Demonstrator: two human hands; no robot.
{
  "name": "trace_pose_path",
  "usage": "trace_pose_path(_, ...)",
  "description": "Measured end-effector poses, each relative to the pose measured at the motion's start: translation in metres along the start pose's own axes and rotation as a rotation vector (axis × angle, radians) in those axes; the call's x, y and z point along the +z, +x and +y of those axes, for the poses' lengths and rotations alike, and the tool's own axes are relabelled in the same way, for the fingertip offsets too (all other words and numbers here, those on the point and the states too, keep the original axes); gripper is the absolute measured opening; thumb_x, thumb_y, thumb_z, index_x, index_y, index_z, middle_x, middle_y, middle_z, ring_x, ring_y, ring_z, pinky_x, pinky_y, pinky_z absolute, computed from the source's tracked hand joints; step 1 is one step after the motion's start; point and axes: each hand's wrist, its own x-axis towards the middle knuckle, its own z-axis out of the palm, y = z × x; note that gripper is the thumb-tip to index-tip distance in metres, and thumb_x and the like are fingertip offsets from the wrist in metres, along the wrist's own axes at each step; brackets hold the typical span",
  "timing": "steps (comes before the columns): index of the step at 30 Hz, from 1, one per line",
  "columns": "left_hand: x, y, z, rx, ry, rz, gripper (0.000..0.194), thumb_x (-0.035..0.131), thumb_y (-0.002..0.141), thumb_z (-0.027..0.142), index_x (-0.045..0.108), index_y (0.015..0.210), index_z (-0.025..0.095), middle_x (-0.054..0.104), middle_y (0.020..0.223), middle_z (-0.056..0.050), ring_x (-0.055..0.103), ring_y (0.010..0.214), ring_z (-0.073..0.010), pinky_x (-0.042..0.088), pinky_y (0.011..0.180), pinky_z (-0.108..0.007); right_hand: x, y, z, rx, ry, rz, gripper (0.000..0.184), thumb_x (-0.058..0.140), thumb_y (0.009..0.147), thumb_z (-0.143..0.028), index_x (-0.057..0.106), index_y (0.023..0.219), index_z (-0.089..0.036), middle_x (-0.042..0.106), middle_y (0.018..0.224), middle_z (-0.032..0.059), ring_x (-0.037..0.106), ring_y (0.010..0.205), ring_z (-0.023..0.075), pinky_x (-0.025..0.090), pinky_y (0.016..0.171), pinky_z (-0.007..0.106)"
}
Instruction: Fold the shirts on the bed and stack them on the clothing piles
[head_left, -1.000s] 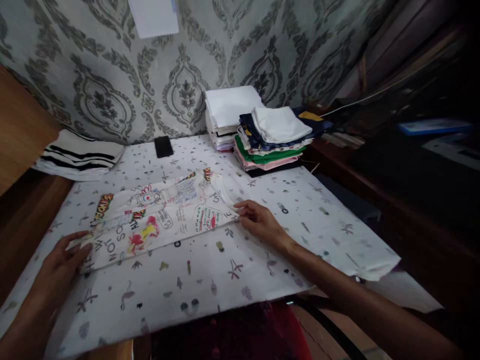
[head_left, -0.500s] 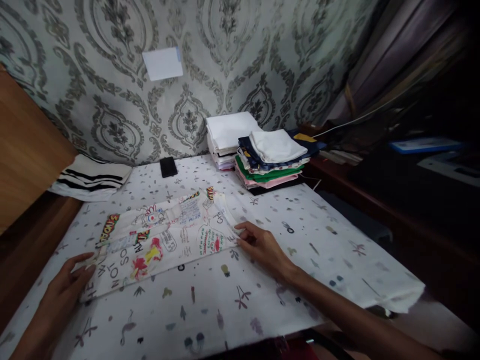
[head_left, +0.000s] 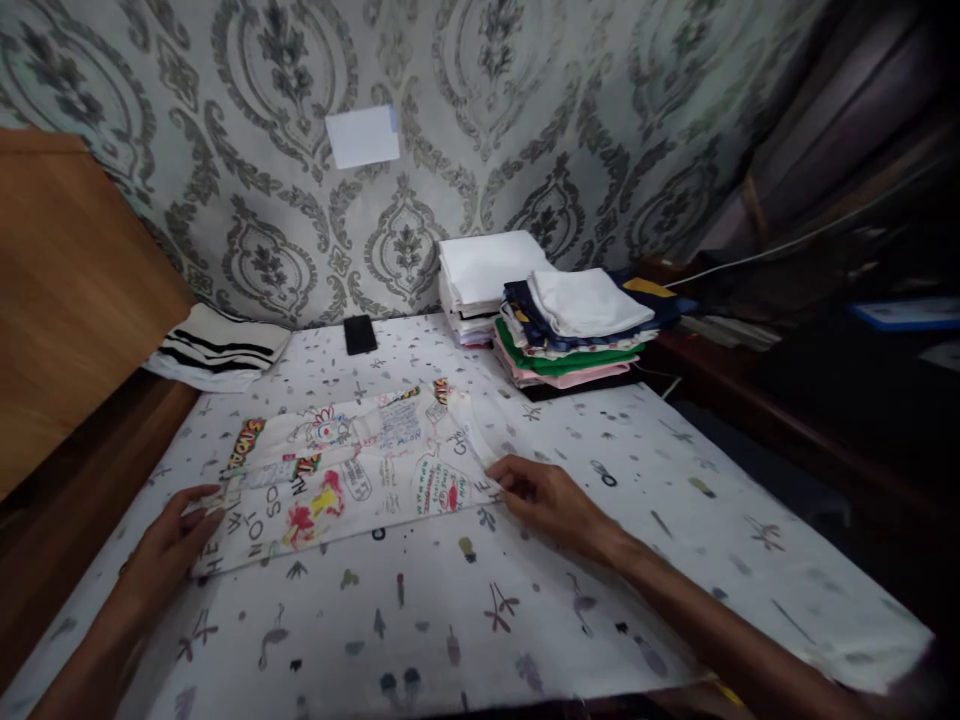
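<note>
A folded white shirt [head_left: 375, 480] with coloured drawings and lettering lies as a long strip on the patterned tablecloth. What looks like its curved neckline is at the right end. My left hand [head_left: 174, 540] is at the shirt's left end, thumb and fingers closed on the edge. At the opposite end, my right hand [head_left: 547, 505] pinches the near right corner between thumb and fingers, its other fingers curled under. The shirt stays nearly flat, close to the table surface.
Behind stand a stack of white folded clothes [head_left: 491, 270] and a mixed-colour stack [head_left: 574, 350]. A black phone-like object [head_left: 360, 335] lies near the wall. Striped folded cloth [head_left: 225, 340] sits at back left by a wooden panel [head_left: 67, 300]. The tablecloth [head_left: 450, 640] overhangs at right.
The head view has turned slightly left, so everything sits further right. Both hands remain at the shirt's two ends, and the right fingers look more closed on its corner.
</note>
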Motion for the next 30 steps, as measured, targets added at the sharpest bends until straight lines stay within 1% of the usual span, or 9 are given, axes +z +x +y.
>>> trace_pose_path(2, -0.002, 0.003, -0.006, -0.008, -0.051, -0.037, 0.065, 0.059, 0.071, 0.074, 0.06, 0.111, 0.022, 0.053, 0.058, 0.005, 0.046, 0.051, -0.0149, 0.033, 0.046, -0.023, -0.012, 0.024, -0.009, -0.032, -0.133, 0.017, 0.023, 0.057, 0.078, -0.028, 0.072, 0.094, -0.02, 0.069, 0.074, 0.0006, 0.061, 0.065, 0.0152, 0.046, 0.06, 0.025)
trace_pose_path(5, -0.004, 0.005, -0.011, -0.016, -0.113, -0.062, 0.061, 0.059, 0.074, 0.069, 0.059, 0.112, 0.021, 0.047, 0.056, 0.006, 0.041, 0.05, -0.0134, 0.03, 0.047, -0.022, -0.015, 0.082, -0.03, -0.069, -0.295, 0.016, 0.024, 0.053, 0.085, -0.031, 0.073, 0.09, -0.019, 0.073, 0.081, 0.0029, 0.065, 0.07, 0.0168, 0.047, 0.063, 0.025)
trace_pose_path(9, -0.003, 0.003, -0.009, -0.021, -0.163, -0.068, 0.056, 0.058, 0.077, 0.063, 0.055, 0.113, 0.02, 0.04, 0.055, 0.009, 0.035, 0.048, -0.0115, 0.025, 0.046, -0.021, 0.016, 0.156, -0.057, -0.001, -0.574, 0.054, 0.03, 0.052, 0.09, -0.03, 0.072, 0.108, -0.018, 0.075, 0.102, 0.0088, 0.068, 0.097, 0.0234, 0.049, 0.079, 0.029)
trace_pose_path(12, 0.0, 0.002, -0.006, -0.01, -0.213, -0.078, 0.052, 0.057, 0.078, 0.058, 0.051, 0.112, 0.019, 0.035, 0.056, 0.011, 0.031, 0.047, -0.0102, 0.022, 0.046, -0.02, 0.042, 0.182, -0.059, 0.087, -0.667, 0.094, 0.041, 0.054, 0.089, -0.034, 0.064, 0.124, -0.016, 0.073, 0.113, 0.0128, 0.064, 0.109, 0.0287, 0.05, 0.082, 0.035)
trace_pose_path(15, 0.003, 0.004, -0.006, -0.007, -0.243, -0.071, 0.046, 0.059, 0.078, 0.051, 0.05, 0.111, 0.02, 0.033, 0.059, 0.011, 0.032, 0.049, -0.0095, 0.022, 0.047, -0.019, 0.053, 0.191, -0.049, 0.128, -0.687, 0.116, 0.037, 0.056, 0.085, -0.031, 0.068, 0.118, -0.02, 0.074, 0.111, 0.0097, 0.066, 0.105, 0.0275, 0.05, 0.076, 0.033)
trace_pose_path(20, 0.006, 0.008, -0.01, -0.005, -0.231, 0.003, 0.041, 0.059, 0.079, 0.043, 0.052, 0.112, 0.021, 0.042, 0.072, 0.007, 0.039, 0.054, -0.0082, 0.027, 0.048, -0.019, 0.05, 0.195, -0.033, 0.039, -0.574, 0.171, 0.02, 0.06, 0.076, -0.025, 0.074, 0.089, -0.021, 0.076, 0.087, 0.006, 0.067, 0.083, 0.0229, 0.044, 0.062, 0.028)
trace_pose_path(24, 0.006, 0.009, -0.013, 0.007, -0.227, 0.007, 0.041, 0.058, 0.08, 0.039, 0.05, 0.116, 0.022, 0.047, 0.076, 0.006, 0.043, 0.057, -0.009, 0.033, 0.051, -0.019, 0.05, 0.19, -0.029, -0.028, -0.507, 0.307, 0.02, 0.056, 0.077, -0.025, 0.073, 0.087, -0.021, 0.073, 0.08, 0.0049, 0.065, 0.074, 0.0208, 0.039, 0.058, 0.028)
trace_pose_path(27, 0.006, 0.01, -0.013, 0.008, -0.231, 0.007, 0.045, 0.058, 0.079, 0.038, 0.049, 0.119, 0.021, 0.052, 0.08, 0.005, 0.048, 0.062, -0.01, 0.037, 0.056, -0.02, 0.054, 0.186, -0.026, -0.015, -0.518, 0.313, 0.019, 0.055, 0.079, -0.026, 0.071, 0.086, -0.022, 0.073, 0.08, 0.0045, 0.064, 0.075, 0.0213, 0.037, 0.058, 0.028)
trace_pose_path(30, 0.004, 0.011, -0.01, -0.014, -0.206, 0.007, 0.054, 0.058, 0.08, 0.041, 0.045, 0.129, 0.022, 0.056, 0.083, 0.004, 0.046, 0.057, -0.0091, 0.035, 0.053, -0.02, 0.057, 0.185, -0.024, -0.019, -0.529, 0.293, 0.024, 0.054, 0.084, -0.034, 0.07, 0.099, -0.022, 0.073, 0.085, 0.005, 0.064, 0.08, 0.0227, 0.036, 0.059, 0.028)
